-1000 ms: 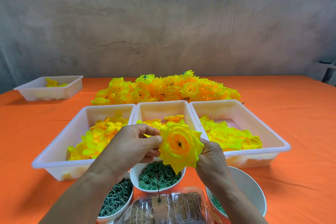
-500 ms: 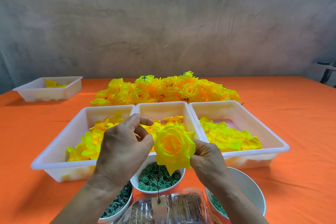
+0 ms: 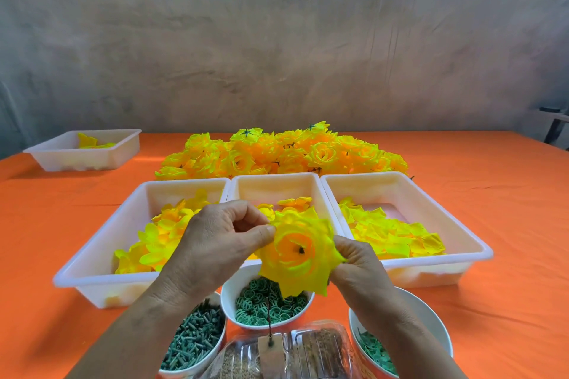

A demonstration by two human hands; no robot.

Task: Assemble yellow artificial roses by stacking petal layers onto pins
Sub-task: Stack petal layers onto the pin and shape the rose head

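Both hands hold one yellow rose (image 3: pixel 298 258) in the air at near centre, above the bowl (image 3: pixel 227 298) of green rings (image 3: pixel 261 308). Its face is turned up toward the camera so the centre can be checked. The left hand (image 3: pixel 215 243) pinches the rose's left edge between thumb and forefinger, a light hold that suits settling a petal. The right hand (image 3: pixel 360 271) grips the rose from the right and behind, bracing the stack against that pinch. A dark speck (image 3: pixel 300 251) at the centre is probably the pin's tip, though it is too small to be sure. The left tray (image 3: pixel 92 291), middle tray (image 3: pixel 277 189) and right tray (image 3: pixel 431 271) sit side by side just beyond the hands, keeping loose petal layers (image 3: pixel 397 237) within easy reach. Short green pegs (image 3: pixel 194 335) fill a bowl at near left. Finished roses (image 3: pixel 277 154) are heaped on the orange surface (image 3: pixel 492 317) farther back, out of the working area
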